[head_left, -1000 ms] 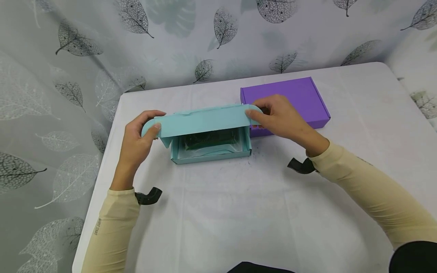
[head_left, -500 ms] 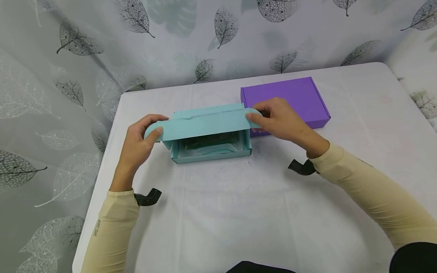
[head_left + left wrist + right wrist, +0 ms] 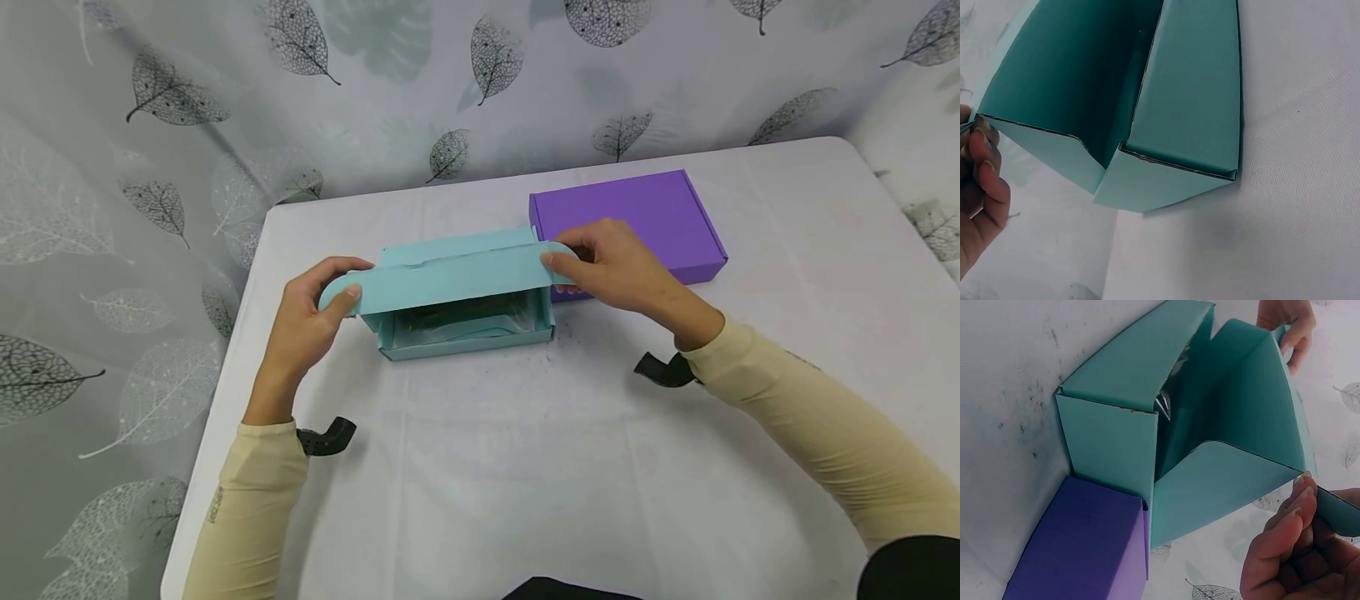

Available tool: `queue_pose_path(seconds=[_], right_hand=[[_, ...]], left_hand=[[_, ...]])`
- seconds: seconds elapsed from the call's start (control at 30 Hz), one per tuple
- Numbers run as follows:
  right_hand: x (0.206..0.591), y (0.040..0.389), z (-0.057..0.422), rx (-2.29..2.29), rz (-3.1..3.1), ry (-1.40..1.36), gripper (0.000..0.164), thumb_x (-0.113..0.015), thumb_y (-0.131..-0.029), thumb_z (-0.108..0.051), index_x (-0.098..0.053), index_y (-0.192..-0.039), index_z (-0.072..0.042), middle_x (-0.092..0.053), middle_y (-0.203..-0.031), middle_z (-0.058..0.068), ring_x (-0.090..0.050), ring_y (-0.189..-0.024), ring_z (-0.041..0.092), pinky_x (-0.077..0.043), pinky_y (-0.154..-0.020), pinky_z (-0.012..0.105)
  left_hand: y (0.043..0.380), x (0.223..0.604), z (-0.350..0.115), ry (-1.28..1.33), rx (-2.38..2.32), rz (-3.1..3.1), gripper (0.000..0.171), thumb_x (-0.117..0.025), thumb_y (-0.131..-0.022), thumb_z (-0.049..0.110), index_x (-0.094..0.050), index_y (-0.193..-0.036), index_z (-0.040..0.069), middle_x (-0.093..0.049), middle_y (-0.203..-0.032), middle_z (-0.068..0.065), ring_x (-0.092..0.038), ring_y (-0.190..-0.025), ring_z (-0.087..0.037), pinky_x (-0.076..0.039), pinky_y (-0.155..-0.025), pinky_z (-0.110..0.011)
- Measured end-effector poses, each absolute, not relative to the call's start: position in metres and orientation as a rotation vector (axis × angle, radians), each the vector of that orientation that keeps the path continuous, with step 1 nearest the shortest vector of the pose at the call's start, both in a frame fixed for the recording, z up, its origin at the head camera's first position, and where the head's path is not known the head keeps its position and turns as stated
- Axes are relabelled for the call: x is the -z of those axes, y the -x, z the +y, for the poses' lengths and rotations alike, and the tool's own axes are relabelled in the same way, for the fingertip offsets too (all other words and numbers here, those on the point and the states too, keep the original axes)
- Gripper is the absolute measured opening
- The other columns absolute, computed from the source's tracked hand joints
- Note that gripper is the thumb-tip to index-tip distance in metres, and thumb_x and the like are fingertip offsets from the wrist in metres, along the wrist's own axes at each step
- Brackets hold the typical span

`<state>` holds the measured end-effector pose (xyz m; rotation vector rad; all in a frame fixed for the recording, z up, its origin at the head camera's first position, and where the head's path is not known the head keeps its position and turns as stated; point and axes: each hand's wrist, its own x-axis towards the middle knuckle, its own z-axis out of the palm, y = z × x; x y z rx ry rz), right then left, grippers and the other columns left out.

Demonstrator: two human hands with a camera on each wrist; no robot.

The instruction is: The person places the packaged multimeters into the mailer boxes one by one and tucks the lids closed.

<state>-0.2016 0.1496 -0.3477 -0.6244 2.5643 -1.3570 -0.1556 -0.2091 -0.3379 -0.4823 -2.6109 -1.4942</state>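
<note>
A teal cardboard box [image 3: 468, 344] stands on the white cloth with its hinged lid [image 3: 457, 281] partly raised. My left hand [image 3: 310, 321] pinches the rounded flap at the lid's left end, thumb on top. At the other end my right hand [image 3: 621, 268] pinches the matching flap between thumb and fingers. Through the front gap shows something dark green in clear plastic wrapping [image 3: 480, 321]; the lid hides most of it. The right wrist view shows the lid's side panel [image 3: 1222, 481] slanting up out of the box, beside the box's end wall [image 3: 1110, 440].
A closed purple box [image 3: 637, 218] lies behind and to the right, touching or nearly touching the teal box's right end. White cloth [image 3: 525, 467] covers the table, with small dark specks near the teal box. A leaf-patterned curtain [image 3: 375, 108] hangs along the back and left.
The lid's front edge has come down and slightly toward me, with both hands moving along with it. Less of the wrapped thing shows inside. The purple box stays put.
</note>
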Motion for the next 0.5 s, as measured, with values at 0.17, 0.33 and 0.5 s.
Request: queue_pose_path(seconds=[0.17, 0.33, 0.5], right_hand=[[0.3498, 0.2011, 0.1490, 1.332, 2.582, 0.637, 0.022, -0.059, -0.092, -0.028, -0.069, -0.090, -0.009, -0.063, -0.070, 0.008, -0.059, -0.062, 0.021, -0.047, -0.055, 0.033], [0.3529, 0.1997, 0.1489, 1.322, 2.582, 0.667, 0.020, -0.059, -0.092, -0.026, -0.069, -0.090, -0.009, -0.064, -0.070, 0.009, -0.060, -0.061, 0.018, -0.047, -0.055, 0.033], [0.3558, 0.1976, 0.1497, 1.304, 2.586, 0.736, 0.020, -0.057, -0.093, -0.025, -0.068, -0.086, -0.010, -0.061, -0.064, 0.008, -0.057, -0.057, 0.016, -0.043, -0.052, 0.031]], left_hand=[[0.1569, 0.3422, -0.2108, 0.472, 1.472, -2.635, 0.026, -0.054, -0.093, 0.003, -0.060, -0.118, 0.000, -0.059, -0.118, -0.010, -0.051, -0.103, -0.019, -0.041, -0.082, -0.027], [0.1559, 0.3448, -0.2118, 0.456, 1.441, -2.667, 0.028, -0.053, -0.092, 0.000, -0.059, -0.119, 0.001, -0.059, -0.119, -0.010, -0.051, -0.101, -0.018, -0.041, -0.079, -0.028], [0.1540, 0.3458, -0.2121, 0.463, 1.402, -2.689, 0.028, -0.053, -0.091, -0.003, -0.061, -0.117, 0.002, -0.061, -0.111, -0.008, -0.050, -0.086, -0.022, -0.039, -0.065, -0.027]])
